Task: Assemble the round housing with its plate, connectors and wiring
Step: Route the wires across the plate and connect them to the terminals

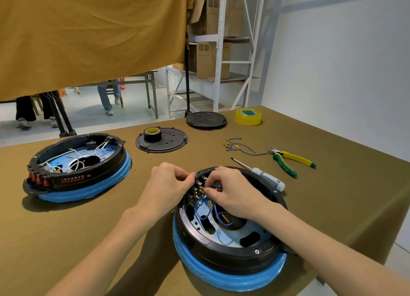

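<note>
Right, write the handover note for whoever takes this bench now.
Left hand grips the near housing's switch block at its far-left rim. Right hand pinches a blue wire at the terminals.
Done: plate seated inside, several blue wires routed.
Left: remaining connectors; spare blue wires lie by the pliers; screwdriver behind the housing; perforated cover with black tape still off.

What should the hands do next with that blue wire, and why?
Probably push the blue wire onto a terminal. The right hand pinches it at the connector row inside the near housing, while the left hand grips the rim there. More loose blue wires wait on the table.
</note>
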`<action>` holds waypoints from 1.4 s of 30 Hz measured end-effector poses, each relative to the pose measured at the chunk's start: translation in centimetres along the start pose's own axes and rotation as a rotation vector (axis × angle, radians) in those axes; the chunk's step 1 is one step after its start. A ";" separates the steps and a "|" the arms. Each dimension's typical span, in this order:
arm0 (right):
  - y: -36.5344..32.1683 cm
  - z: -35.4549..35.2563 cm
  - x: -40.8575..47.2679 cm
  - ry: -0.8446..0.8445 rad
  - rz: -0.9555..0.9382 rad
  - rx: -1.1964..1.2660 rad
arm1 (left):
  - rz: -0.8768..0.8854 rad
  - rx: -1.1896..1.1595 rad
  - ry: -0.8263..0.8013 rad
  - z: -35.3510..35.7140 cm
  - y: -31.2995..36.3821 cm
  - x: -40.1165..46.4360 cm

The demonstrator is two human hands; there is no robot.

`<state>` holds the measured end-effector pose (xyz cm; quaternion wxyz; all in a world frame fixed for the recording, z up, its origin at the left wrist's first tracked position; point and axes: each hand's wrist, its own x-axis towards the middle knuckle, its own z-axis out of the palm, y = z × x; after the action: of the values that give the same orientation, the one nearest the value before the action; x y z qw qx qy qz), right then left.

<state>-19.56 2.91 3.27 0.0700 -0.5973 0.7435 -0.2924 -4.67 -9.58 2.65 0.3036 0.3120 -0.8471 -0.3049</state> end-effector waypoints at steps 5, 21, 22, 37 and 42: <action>-0.2 0.1 0.1 0.001 0.003 -0.034 | -0.001 0.019 0.002 0.0 0.2 -0.1; -0.9 0.7 0.7 0.028 0.037 -0.056 | 0.030 0.119 0.022 -0.2 0.5 -0.4; -0.8 0.6 0.6 0.037 0.037 -0.025 | 0.022 0.109 0.019 -0.2 0.5 -0.3; 0.7 -0.3 1.1 0.029 0.201 0.144 | 0.025 -0.119 -0.080 0.6 -1.1 0.5; 1.0 -0.3 1.8 -0.022 0.310 0.282 | 0.028 -0.150 -0.110 0.2 -1.2 0.7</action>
<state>-21.02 1.43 3.47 0.2052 -0.4631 0.7774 -0.3728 -4.89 -10.73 1.91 0.2835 0.2592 -0.8415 -0.3799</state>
